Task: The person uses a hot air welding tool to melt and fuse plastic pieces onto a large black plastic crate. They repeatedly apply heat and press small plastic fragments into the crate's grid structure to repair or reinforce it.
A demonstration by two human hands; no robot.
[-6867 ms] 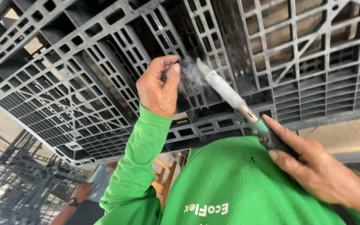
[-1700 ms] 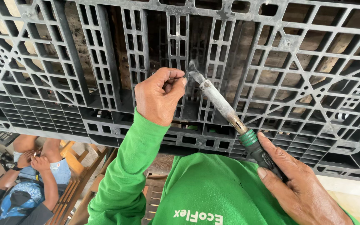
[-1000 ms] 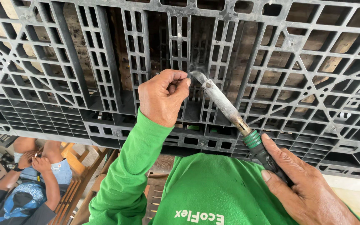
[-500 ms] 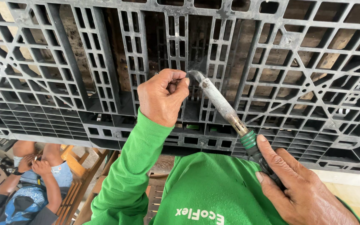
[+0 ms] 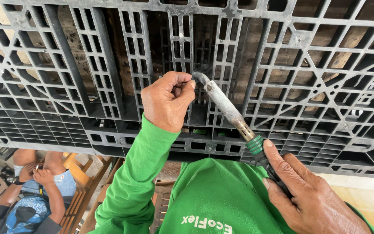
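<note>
Since half a second ago my view has slid slightly right and the smoke at the tool's tip has thinned to a faint wisp; both hands keep their places. My left hand [image 5: 168,102], in a bright green long sleeve [image 5: 141,173], is curled into a loose fist, thumb and forefinger pinched together just beside the tip; whether anything sits between them I cannot tell. My right hand [image 5: 310,193] is wrapped around the dark handle of a long grey metal-barrelled heat tool with a green collar [image 5: 228,110], which slants up-left until its bent tip meets a rib of the upright black plastic lattice pallet [image 5: 87,65]. The pallet fills the frame edge to edge, its lower rim running just above my green-shirted chest, leaving the hands little room before its face. Below that rim at lower left, well apart, a seated person in blue patterned clothing [image 5: 35,190] rests on a wooden slatted bench [image 5: 81,190].
</note>
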